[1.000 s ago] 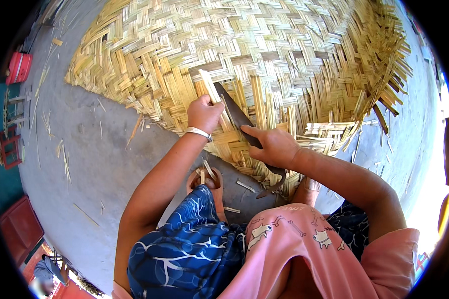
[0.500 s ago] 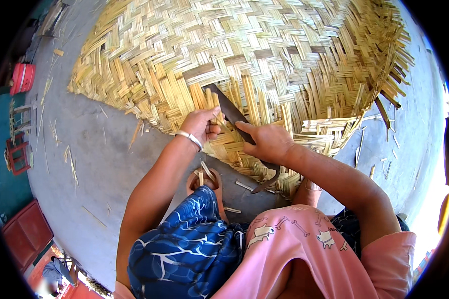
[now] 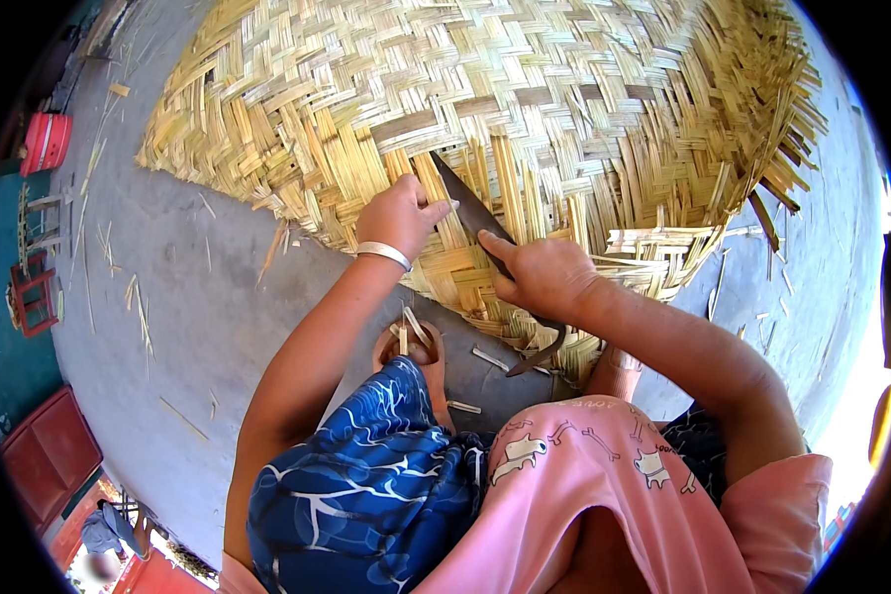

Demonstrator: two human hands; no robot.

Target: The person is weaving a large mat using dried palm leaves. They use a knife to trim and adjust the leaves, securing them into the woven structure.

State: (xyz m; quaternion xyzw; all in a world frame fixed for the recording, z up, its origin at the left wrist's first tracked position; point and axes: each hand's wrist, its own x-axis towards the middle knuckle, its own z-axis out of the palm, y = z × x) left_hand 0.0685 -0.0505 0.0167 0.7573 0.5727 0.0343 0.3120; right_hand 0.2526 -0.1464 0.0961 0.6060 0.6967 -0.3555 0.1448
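A large woven bamboo mat [image 3: 525,109] lies on the grey concrete floor and fills the upper half of the view. My right hand [image 3: 540,272] is closed around a dark knife [image 3: 465,203], whose blade points up and left across the mat's near edge. The knife's curved handle end [image 3: 540,351] sticks out below that hand. My left hand [image 3: 401,213], with a white bangle [image 3: 384,253] on the wrist, pinches a bamboo strip at the mat's edge, right beside the blade tip. Loose strip ends [image 3: 653,243] jut out to the right of my right hand.
Bamboo offcuts [image 3: 139,317] are scattered over the concrete floor [image 3: 198,327]. My foot in a sandal [image 3: 411,351] rests just below the mat's edge. A red container [image 3: 45,144] and small red stools [image 3: 35,297] stand at the far left, a red box [image 3: 49,460] lower left.
The upright bamboo strip my left hand held a second ago is down at the mat. Both hands and the knife shifted slightly left along the mat's edge.
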